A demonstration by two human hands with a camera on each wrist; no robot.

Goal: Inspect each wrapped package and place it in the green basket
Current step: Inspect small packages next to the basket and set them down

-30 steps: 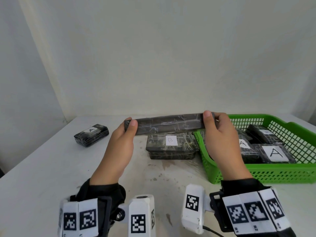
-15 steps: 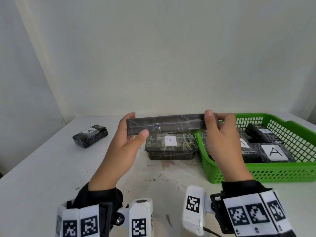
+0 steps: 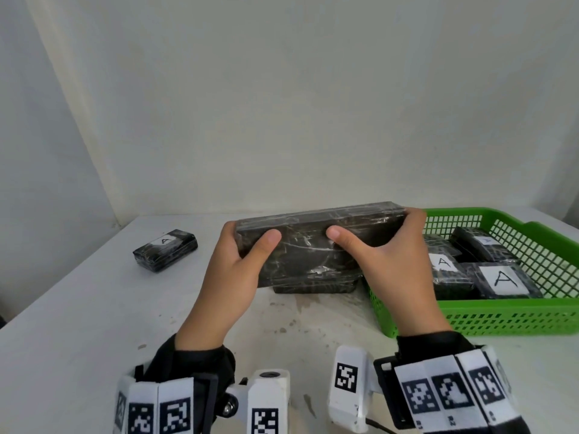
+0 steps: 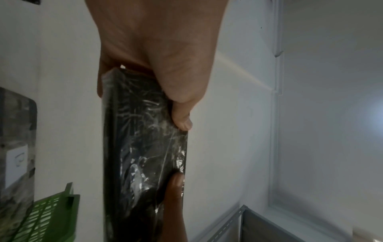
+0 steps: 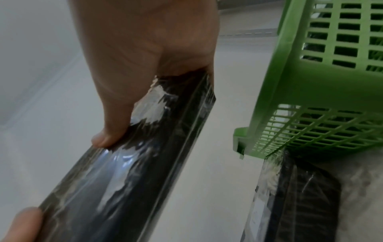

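I see both hands holding one dark wrapped package [image 3: 316, 242] up in the air above the white table [image 3: 78, 324]. The package is long and flat, with shiny clear wrap all over it, and its wide dark side is tipped toward me. My left hand [image 3: 232, 277] grips the left end, with the thumb [image 3: 266, 242] lying on the side I can see and the other fingers tucked behind. My right hand [image 3: 398, 264] grips the right end the same way, with its thumb [image 3: 341, 236] on the near side and the fingers curled over the top edge. In the left wrist view the left hand [image 4: 157, 54] wraps round the end of the package [image 4: 143, 147]. In the right wrist view the right hand [image 5: 145, 54] pinches the package [image 5: 132, 176] with the thumb pressed on the shiny wrap. Just under the held package, another wrapped package [image 3: 313, 285] lies on the table, mostly hidden, right beside the green basket [image 3: 501, 321]. The basket sits on the right side of the table and has some wrapped packages in it, and one in front has a white label with the letter A [image 3: 503, 278]. Far off to the left, a small wrapped package [image 3: 165, 254] lies alone on the table, also with an A label on top.
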